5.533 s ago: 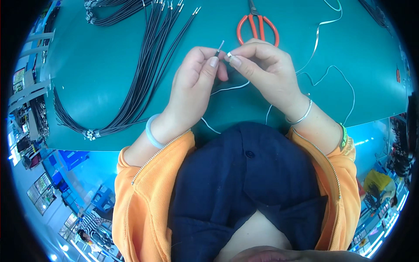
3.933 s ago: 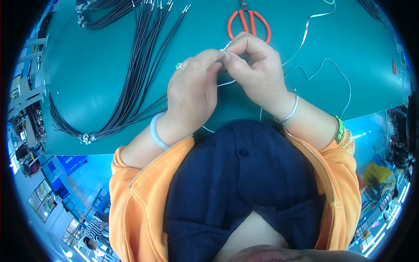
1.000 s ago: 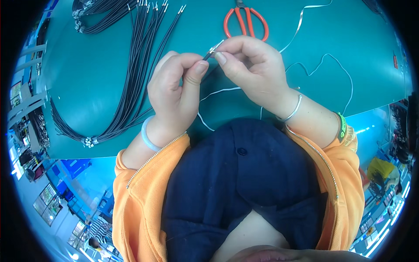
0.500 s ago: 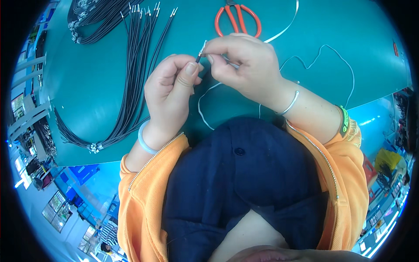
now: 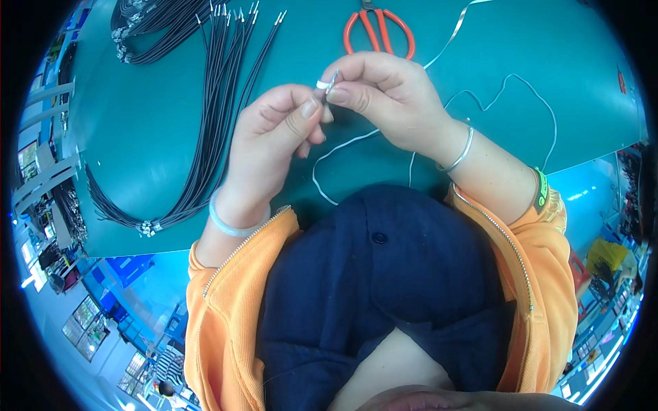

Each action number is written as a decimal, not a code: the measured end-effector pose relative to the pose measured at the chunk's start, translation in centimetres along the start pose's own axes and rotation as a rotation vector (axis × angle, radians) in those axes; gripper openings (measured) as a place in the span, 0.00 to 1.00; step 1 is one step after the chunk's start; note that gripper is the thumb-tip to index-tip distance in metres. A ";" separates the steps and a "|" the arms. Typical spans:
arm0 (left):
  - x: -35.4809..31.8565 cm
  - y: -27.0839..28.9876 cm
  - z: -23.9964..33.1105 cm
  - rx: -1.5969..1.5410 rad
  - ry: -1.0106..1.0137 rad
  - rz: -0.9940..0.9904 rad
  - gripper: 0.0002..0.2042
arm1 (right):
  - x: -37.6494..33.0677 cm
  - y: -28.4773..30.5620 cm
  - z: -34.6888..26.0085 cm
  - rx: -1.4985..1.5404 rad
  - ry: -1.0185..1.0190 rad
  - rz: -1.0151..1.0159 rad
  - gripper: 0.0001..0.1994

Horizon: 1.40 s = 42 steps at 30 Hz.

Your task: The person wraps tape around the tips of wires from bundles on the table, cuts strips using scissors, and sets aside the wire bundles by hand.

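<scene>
Near the far middle of the green table, both hands meet at a thin black cable with a silver metal end (image 5: 333, 79). My left hand (image 5: 274, 133) is closed in a pinch on the cable, just below that end. My right hand (image 5: 391, 103) pinches at the silver end with thumb and forefinger. A small white band (image 5: 321, 85) shows beside the fingertips; I cannot tell whether it is wrapped around the cable. The fingers hide much of the cable. Just beyond my right hand lie cutters with red handles (image 5: 381, 33).
On the left of the green table (image 5: 144, 109) lies a long bundle of black cables (image 5: 205, 147) with silver tips. Another black cable bundle (image 5: 147, 51) sits behind it. A thin pale cord (image 5: 541, 99) winds to the right, and a white strip (image 5: 452, 44) lies beside the cutters.
Both hands have shifted slightly right. A white band now shows at the right fingertips, and the silver end is tilted and more covered by the right thumb.
</scene>
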<state>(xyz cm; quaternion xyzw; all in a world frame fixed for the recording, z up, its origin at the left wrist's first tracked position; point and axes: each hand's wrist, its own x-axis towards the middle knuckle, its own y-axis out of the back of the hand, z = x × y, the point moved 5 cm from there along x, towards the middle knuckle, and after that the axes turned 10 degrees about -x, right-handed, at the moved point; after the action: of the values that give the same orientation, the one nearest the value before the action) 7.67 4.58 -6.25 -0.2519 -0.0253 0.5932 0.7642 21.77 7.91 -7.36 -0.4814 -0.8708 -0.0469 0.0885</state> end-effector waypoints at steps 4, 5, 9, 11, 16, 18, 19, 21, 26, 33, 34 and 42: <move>-3.0 -5.2 0.4 -0.201 0.219 -0.191 0.05 | -3.7 1.6 -5.2 -0.113 0.265 -0.112 0.07; -4.1 -7.3 0.6 -0.260 0.291 -0.251 0.05 | -5.0 2.0 -6.6 -0.113 0.269 -0.110 0.07; -6.3 -13.1 2.9 0.023 0.042 -0.020 0.05 | -8.9 4.6 -10.8 0.015 0.133 -0.028 0.09; -5.6 -14.3 4.5 0.329 -0.144 0.104 0.05 | -9.0 7.6 -12.4 0.068 0.082 0.181 0.11; -2.0 -13.5 6.7 1.311 -0.550 0.361 0.07 | -9.0 12.4 -13.6 0.183 0.078 0.327 0.13; -2.1 -13.9 6.9 1.505 -0.554 0.363 0.08 | -9.6 12.5 -14.1 0.180 0.060 0.328 0.14; -2.2 -14.1 7.1 1.498 -0.534 0.378 0.09 | -10.0 12.5 -14.3 0.172 0.038 0.332 0.14; -2.7 -14.3 7.6 1.484 -0.493 0.410 0.11 | -10.6 12.5 -14.6 0.167 0.016 0.336 0.14; -3.5 -15.1 8.0 1.032 -0.383 0.346 0.13 | -10.8 11.8 -14.2 0.227 -0.050 0.277 0.16; -12.0 -27.4 7.5 -0.026 -0.452 -0.868 0.20 | -10.0 7.7 -11.7 0.297 -0.109 0.306 0.16; -11.9 -27.5 7.8 -0.024 -0.457 -0.859 0.20 | -10.0 6.9 -11.7 0.287 -0.119 0.306 0.16; -12.6 -29.0 9.2 -0.304 -0.477 -1.335 0.24 | -9.7 5.6 -12.0 0.239 -0.127 0.289 0.16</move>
<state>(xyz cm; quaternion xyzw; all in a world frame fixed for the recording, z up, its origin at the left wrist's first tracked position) 26.83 -8.66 17.06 -0.1501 -0.4218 0.0287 0.8937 32.86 0.86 2.42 -0.5892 -0.7960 0.1006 0.0956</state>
